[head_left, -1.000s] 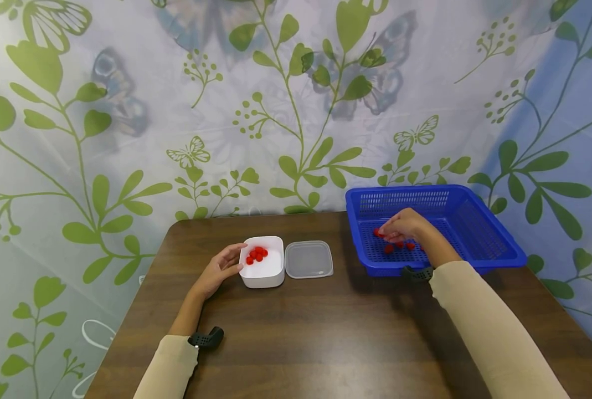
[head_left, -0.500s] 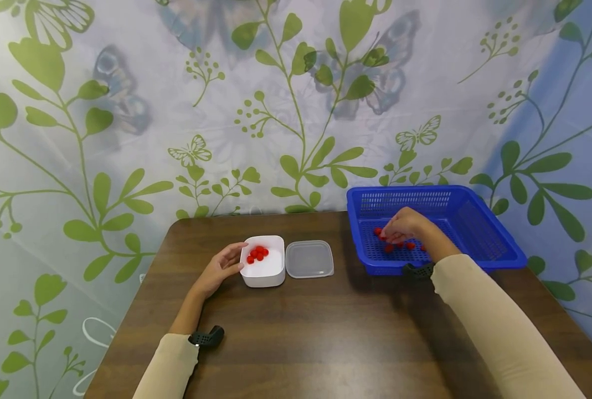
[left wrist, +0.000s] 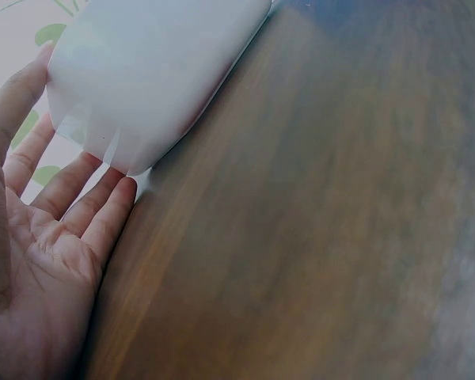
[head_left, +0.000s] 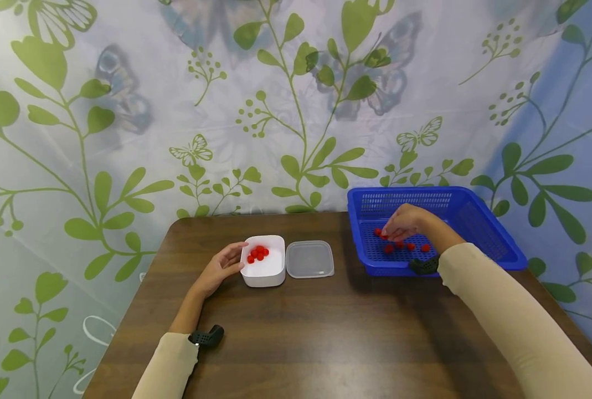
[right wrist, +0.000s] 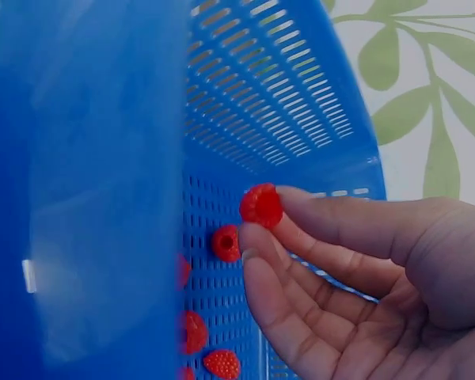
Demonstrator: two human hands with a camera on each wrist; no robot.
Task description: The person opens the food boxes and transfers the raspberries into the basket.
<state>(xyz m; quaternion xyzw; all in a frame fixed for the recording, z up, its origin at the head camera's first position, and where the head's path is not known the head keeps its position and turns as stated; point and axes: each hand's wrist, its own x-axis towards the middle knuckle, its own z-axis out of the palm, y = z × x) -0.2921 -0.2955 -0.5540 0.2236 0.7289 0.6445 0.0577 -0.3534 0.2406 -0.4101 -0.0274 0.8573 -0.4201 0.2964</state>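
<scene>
My right hand (head_left: 403, 221) is inside the blue plastic basket (head_left: 482, 233), pinching a red raspberry (right wrist: 261, 206) between thumb and fingertips. In the right wrist view its hollow end shows, and another raspberry (right wrist: 226, 243) lies right beside the fingers. Several more raspberries (head_left: 411, 246) are scattered over the basket floor. At the left, my left hand (head_left: 221, 270) rests against the side of a white square container (head_left: 264, 281). Its fingers are extended along the container wall (left wrist: 154, 87) in the left wrist view. A small cluster of raspberries (head_left: 259, 252) sits in the container.
A clear flat lid (head_left: 309, 259) lies on the brown wooden table (head_left: 315, 327), between the container and the basket. Behind the table hangs a leaf-and-butterfly patterned cloth (head_left: 256, 155). The basket's tall perforated walls surround my right hand.
My right wrist and forearm have shifted slightly right, uncovering more of a raspberry at the right of the basket's group. My left hand and the container stay in place.
</scene>
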